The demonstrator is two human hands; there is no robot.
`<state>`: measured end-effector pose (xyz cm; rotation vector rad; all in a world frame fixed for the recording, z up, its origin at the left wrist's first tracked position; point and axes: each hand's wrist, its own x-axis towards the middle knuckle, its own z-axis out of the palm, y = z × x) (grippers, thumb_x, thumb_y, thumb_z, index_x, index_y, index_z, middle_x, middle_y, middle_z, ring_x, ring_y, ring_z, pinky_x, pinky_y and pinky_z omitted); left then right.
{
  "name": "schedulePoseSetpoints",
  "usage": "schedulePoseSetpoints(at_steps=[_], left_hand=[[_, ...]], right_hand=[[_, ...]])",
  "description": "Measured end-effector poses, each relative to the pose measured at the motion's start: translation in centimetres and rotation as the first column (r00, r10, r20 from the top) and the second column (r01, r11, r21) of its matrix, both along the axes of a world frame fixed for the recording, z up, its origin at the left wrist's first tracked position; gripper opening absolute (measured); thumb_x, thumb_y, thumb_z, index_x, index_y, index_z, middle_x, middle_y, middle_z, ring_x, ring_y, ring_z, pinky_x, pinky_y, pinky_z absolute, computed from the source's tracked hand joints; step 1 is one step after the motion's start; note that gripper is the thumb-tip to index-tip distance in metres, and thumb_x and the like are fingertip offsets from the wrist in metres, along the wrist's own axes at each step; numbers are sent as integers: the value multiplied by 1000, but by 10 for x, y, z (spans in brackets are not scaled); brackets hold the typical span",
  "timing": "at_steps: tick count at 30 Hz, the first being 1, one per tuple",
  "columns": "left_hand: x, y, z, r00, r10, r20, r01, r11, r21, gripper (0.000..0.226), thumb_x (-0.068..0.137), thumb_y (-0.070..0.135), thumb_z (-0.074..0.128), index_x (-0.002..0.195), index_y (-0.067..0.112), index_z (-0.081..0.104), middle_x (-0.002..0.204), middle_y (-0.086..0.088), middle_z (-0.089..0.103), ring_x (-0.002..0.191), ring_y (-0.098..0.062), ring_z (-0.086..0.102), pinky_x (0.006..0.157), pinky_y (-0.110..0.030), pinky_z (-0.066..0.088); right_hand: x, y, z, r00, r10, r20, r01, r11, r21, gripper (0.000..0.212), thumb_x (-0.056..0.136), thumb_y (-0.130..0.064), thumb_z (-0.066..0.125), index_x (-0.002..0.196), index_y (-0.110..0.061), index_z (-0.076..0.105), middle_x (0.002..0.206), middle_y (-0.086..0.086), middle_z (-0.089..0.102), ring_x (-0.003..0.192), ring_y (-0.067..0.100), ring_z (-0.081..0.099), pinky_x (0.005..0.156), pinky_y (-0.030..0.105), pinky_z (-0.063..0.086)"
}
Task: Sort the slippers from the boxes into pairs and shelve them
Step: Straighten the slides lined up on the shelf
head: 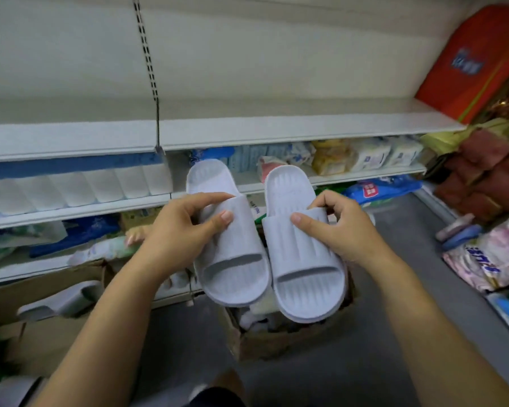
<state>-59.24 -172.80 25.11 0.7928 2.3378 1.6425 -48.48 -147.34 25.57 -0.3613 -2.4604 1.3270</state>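
Behind, an empty white metal shelf (276, 127); below, an open brown cardboard box (276, 339). Held over that box, side by side and touching: pale lilac ribbed rubber slipper (232, 259) gripped across its strap by left hand (174, 233), matching pale lilac slipper (303, 259) pinched at its strap by right hand (344, 227), thumbs on top, fingers (209, 198) curled around the edges.
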Motion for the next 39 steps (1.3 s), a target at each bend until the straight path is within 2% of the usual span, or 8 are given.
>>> schedulePoseSetpoints(at_steps=[4,11,19,24,29,33,36,39], left_hand=[[-33,46,42,985,-55,-165,64,996,54,25,92,22,73,106,43,72,86,37,62,82,8,59,70,-6,43],[-115,123,124,872,-33,-488,102,988,115,30,92,18,74,111,41,68,90,9,65,97,-10,56,85,-18,43],[-185,206,221,708,-66,-703,212,970,123,30,94,16,70,113,38,66,79,16,56,84,6,47,75,-7,33],[-219,259,283,728,-42,-685,174,977,125,24,96,24,68,108,45,63,94,27,61,82,18,57,70,1,37],[-254,308,316,767,-33,-641,102,992,72,15,98,28,66,109,37,68,96,22,66,78,23,56,69,-1,43],[-288,347,333,846,5,-533,64,992,112,12,99,30,65,108,33,73,100,16,70,88,3,62,73,-12,47],[-313,374,340,865,43,-499,-4,997,80,15,101,27,60,105,33,73,104,5,73,99,-16,65,88,-30,55],[-332,393,337,867,76,-492,-95,995,-13,21,104,27,55,112,27,74,107,2,73,101,-21,65,93,-35,52]], right_hand=[[-38,38,42,994,11,-105,-2,997,80,43,76,-48,81,80,-12,57,89,11,60,75,17,55,66,35,47],[-117,101,127,928,-84,-364,151,976,158,38,76,-44,84,76,-14,59,91,7,65,84,20,61,78,39,52],[-178,189,213,840,-65,-539,182,969,167,49,72,-58,76,77,-12,59,89,3,68,85,20,64,77,41,53],[-225,259,267,823,-86,-561,162,983,87,47,76,-54,77,72,-13,55,70,0,53,66,11,49,63,32,41],[-267,327,303,860,-47,-509,109,990,92,40,86,-43,75,75,-12,53,72,4,48,66,13,47,62,30,39],[-301,367,318,902,-19,-431,63,994,88,39,86,-42,75,69,-16,51,67,-1,52,63,12,48,57,26,38],[-326,386,325,931,-7,-365,32,998,62,39,85,-46,75,68,-18,53,71,1,56,69,17,51,64,29,39],[-346,394,328,963,18,-268,-8,999,40,41,84,-48,75,75,-12,57,74,5,56,70,20,51,66,31,40]])
